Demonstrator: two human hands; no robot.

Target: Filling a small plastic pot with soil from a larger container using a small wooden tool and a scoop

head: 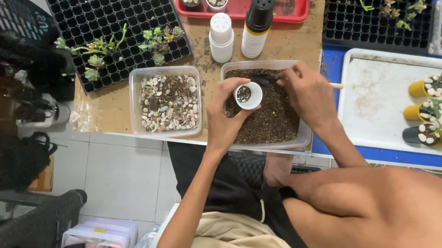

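The left hand is wrapped around a small white pot, fingers closed on its side, holding it over the near left part of the clear soil tub. A little dark soil shows in the pot's bottom. The right hand is pinched shut on a wooden-handled scoop whose dark blade lies in the soil at the tub's far edge. Just left of the soil tub sits a clear tub of pebbles. Beyond the soil tub stand a stack of white pots and a black-topped stack. To the tub's right lies a white tray carrying yellow potted succulents.
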